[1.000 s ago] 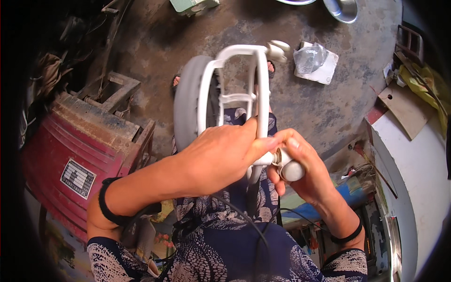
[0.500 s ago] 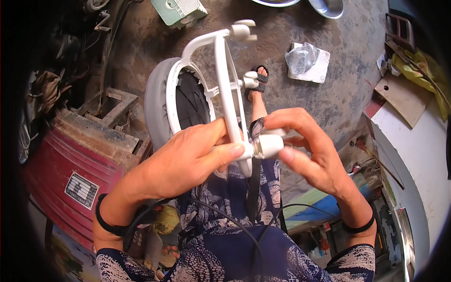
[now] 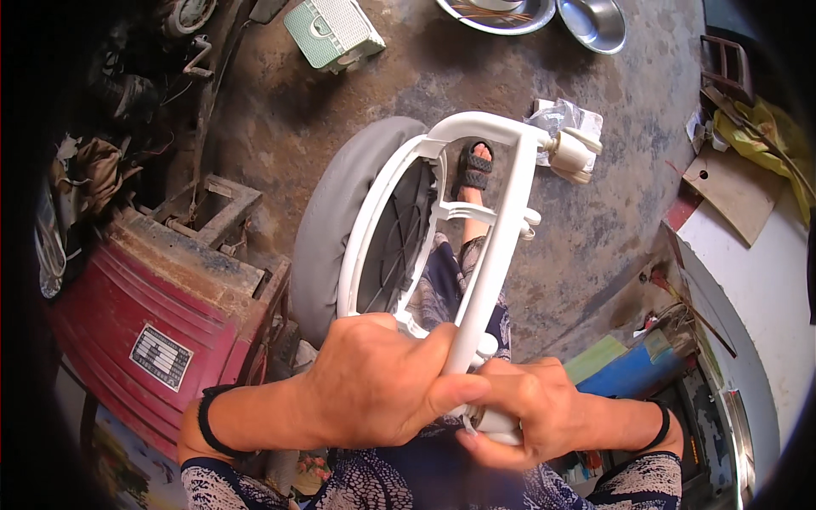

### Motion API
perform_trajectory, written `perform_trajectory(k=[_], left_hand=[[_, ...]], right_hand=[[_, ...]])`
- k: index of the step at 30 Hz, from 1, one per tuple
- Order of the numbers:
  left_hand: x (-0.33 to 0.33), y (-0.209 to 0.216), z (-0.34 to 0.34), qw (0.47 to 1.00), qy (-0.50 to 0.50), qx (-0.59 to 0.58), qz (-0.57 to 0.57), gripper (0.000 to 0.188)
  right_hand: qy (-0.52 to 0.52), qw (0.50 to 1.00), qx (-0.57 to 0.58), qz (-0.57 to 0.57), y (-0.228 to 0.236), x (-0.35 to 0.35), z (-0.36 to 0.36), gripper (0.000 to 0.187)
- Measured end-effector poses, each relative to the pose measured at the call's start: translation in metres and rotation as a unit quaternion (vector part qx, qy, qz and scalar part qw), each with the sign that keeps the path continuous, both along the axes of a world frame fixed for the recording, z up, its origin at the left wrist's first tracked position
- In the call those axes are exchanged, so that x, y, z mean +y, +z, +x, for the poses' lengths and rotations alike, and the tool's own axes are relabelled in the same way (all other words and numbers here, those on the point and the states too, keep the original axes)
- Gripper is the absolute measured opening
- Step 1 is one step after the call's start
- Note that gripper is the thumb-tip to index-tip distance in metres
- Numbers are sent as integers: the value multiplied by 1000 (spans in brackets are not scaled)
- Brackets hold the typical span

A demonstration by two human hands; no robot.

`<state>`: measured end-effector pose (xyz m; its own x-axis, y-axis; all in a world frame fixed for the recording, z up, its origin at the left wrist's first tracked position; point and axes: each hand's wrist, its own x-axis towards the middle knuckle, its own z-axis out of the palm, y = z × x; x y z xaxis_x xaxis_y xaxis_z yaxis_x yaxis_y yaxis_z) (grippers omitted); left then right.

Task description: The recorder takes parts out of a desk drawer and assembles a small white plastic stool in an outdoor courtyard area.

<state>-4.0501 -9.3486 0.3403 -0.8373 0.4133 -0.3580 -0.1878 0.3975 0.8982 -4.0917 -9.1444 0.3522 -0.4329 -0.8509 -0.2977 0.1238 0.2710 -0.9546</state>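
Note:
A small stool with a white plastic frame (image 3: 507, 242) and a round grey padded seat (image 3: 336, 225) is tipped on its side before me, its dark underside facing right. My left hand (image 3: 374, 382) is closed around the near end of the frame, thumb stretched across it. Close beside that thumb, my right hand (image 3: 535, 404) is wrapped about a white caster wheel (image 3: 497, 422) at the near corner; its fingers partly hide the caster and its joint. Another caster (image 3: 575, 155) sticks out at the frame's far corner.
A red metal machine cover (image 3: 144, 314) stands at left. A green-and-white box (image 3: 331, 34) and metal basins (image 3: 592, 24) lie on the floor ahead. Beyond the far caster is a white block with clear plastic wrap (image 3: 561, 115). Boards and a yellow bag (image 3: 765, 140) lie at right.
The stool has come nearer my body and tilted to the right. My right hand, its fingers apart before, has closed around the near caster.

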Motion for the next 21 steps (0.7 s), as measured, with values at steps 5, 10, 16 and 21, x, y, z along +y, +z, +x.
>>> perform_trajectory(k=[5,10,16,21], left_hand=[[10,-8,1,997,67,0,-47,29],[14,-13,3,994,81,-28,-74,30],[11,-30,8,982,122,-76,-125,31],[7,-36,10,980,43,-58,-183,26]], right_hand=[[-144,989,21,34,-2,-15,15,41],[-128,990,30,51,-5,-16,17,35],[-185,908,-361,103,-23,-30,7,20],[-225,781,-577,77,-37,-28,15,21]])
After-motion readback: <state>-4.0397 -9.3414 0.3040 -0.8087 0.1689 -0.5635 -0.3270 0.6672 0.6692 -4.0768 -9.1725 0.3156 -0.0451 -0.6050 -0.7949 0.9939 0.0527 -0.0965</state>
